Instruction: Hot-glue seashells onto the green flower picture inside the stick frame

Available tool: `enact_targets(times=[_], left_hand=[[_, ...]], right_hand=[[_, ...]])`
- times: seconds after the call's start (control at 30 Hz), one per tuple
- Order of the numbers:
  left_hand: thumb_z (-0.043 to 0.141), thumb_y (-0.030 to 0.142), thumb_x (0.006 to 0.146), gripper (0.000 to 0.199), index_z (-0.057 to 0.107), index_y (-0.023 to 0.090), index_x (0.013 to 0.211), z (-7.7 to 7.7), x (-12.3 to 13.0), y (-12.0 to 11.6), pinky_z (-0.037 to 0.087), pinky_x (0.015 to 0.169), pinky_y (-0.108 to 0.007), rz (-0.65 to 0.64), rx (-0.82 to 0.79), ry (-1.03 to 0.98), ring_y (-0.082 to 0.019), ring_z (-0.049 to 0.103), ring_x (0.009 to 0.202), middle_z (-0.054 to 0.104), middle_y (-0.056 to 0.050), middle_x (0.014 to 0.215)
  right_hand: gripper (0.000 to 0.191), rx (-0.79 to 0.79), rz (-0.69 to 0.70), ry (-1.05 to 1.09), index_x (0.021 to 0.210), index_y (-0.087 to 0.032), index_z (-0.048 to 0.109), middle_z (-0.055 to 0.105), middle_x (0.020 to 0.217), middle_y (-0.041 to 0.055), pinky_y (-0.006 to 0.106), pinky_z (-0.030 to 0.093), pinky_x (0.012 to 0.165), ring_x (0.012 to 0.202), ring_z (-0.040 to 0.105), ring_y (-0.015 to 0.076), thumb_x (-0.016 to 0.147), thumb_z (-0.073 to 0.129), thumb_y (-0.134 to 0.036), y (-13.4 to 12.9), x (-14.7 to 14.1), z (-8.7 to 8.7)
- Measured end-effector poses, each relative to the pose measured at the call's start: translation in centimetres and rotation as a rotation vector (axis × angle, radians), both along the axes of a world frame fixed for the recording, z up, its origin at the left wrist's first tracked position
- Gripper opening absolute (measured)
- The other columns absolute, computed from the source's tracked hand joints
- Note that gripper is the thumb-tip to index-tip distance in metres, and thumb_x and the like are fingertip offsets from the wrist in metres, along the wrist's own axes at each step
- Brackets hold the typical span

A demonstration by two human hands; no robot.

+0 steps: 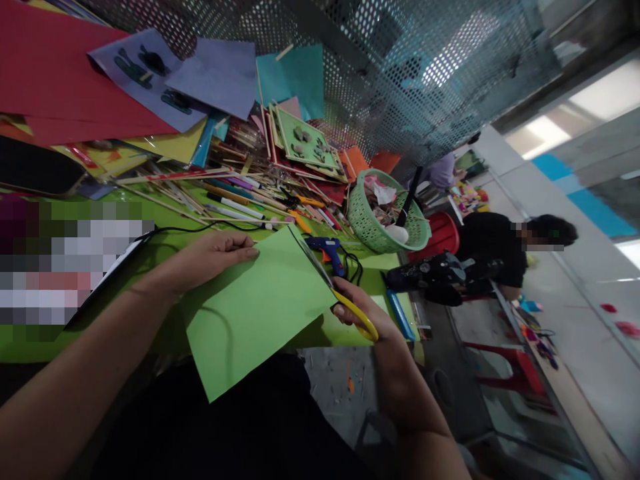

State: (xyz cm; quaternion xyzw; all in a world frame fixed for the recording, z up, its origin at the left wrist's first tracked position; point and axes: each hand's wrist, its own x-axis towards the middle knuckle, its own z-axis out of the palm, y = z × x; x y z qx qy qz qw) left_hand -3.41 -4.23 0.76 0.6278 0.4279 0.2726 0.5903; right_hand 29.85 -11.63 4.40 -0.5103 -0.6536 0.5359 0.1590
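A sheet of green paper [260, 307] is held up over the front edge of the table. My left hand [220, 257] pinches its upper left edge between thumb and fingers. In my right hand [357, 310] are scissors with yellow handles [364, 319], my fingers closed around the grips. The scissor blades lie along the right edge of the paper, pointing up and to the left. Behind the paper, a blue glue gun [327, 252] with an orange trigger rests on the table.
Pens and sticks [240, 200] lie behind my hands. Further back are a red sheet [65, 73], purple paper [220, 73] and a green basket [370, 220] of scraps. A blue cutter [400, 313] lies right of my right hand. A person [493, 247] sits at the right.
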Motion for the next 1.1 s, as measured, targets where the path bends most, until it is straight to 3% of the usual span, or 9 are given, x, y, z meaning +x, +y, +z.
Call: enact_targets(times=[0.13, 0.3, 0.5, 0.63, 0.77, 1.1], left_hand=[[0.060, 0.048, 0.091, 0.035, 0.053, 0.018, 0.076, 0.3, 0.1, -0.1, 0.035, 0.051, -0.020, -0.030, -0.017, -0.020, -0.010, 0.042, 0.058, 0.045, 0.005, 0.065], [0.062, 0.049, 0.091, 0.035, 0.053, 0.018, 0.077, 0.0, 0.0, -0.2, 0.034, 0.050, -0.019, -0.008, -0.088, -0.071, -0.009, 0.041, 0.056, 0.045, 0.005, 0.066], [0.067, 0.051, 0.085, 0.036, 0.055, 0.020, 0.074, 0.1, 0.1, -0.2, 0.034, 0.049, -0.020, 0.007, -0.081, -0.080, -0.010, 0.042, 0.055, 0.045, 0.005, 0.065], [0.068, 0.050, 0.083, 0.035, 0.055, 0.020, 0.072, 0.4, 0.1, -0.2, 0.035, 0.048, -0.021, 0.006, -0.092, -0.059, -0.011, 0.042, 0.054, 0.046, 0.005, 0.063], [0.069, 0.050, 0.082, 0.033, 0.056, 0.021, 0.072, 0.5, 0.2, -0.2, 0.035, 0.048, -0.022, 0.006, -0.087, -0.055, -0.011, 0.042, 0.053, 0.046, 0.004, 0.063], [0.067, 0.052, 0.084, 0.036, 0.056, 0.019, 0.075, 0.2, 0.0, -0.2, 0.036, 0.047, -0.019, 0.001, -0.081, -0.070, -0.010, 0.043, 0.054, 0.047, 0.005, 0.065]], right_hand=[[0.059, 0.006, -0.051, 0.027, 0.119, -0.019, 0.060, 0.050, 0.086, -0.0002, 0.024, 0.041, 0.062, 0.072, 0.045, 0.0135, 0.081, 0.071, -0.063, -0.1, -0.4, -0.2], [0.062, -0.023, -0.031, 0.091, 0.121, -0.022, 0.060, 0.060, 0.106, 0.0031, 0.031, 0.047, 0.081, 0.092, 0.054, 0.0198, 0.072, 0.080, -0.055, 0.0, -0.6, 0.1], [0.049, -0.054, -0.078, 0.138, 0.118, -0.024, 0.062, 0.060, 0.100, 0.0006, 0.031, 0.048, 0.083, 0.093, 0.057, 0.0189, 0.075, 0.082, -0.038, -0.2, -1.0, 0.1], [0.043, -0.044, -0.145, 0.133, 0.113, -0.021, 0.063, 0.058, 0.090, -0.0003, 0.026, 0.048, 0.070, 0.082, 0.055, 0.0156, 0.076, 0.080, -0.036, -0.4, -1.4, -0.2], [0.040, -0.040, -0.169, 0.084, 0.111, -0.020, 0.063, 0.055, 0.082, -0.0025, 0.020, 0.039, 0.051, 0.063, 0.046, 0.0091, 0.077, 0.077, -0.035, -0.4, -1.4, -0.4], [0.037, -0.068, -0.171, -0.047, 0.112, -0.019, 0.061, 0.051, 0.068, -0.0075, 0.017, 0.033, 0.039, 0.045, 0.039, 0.0052, 0.079, 0.072, -0.033, -0.4, -1.2, -0.7]])
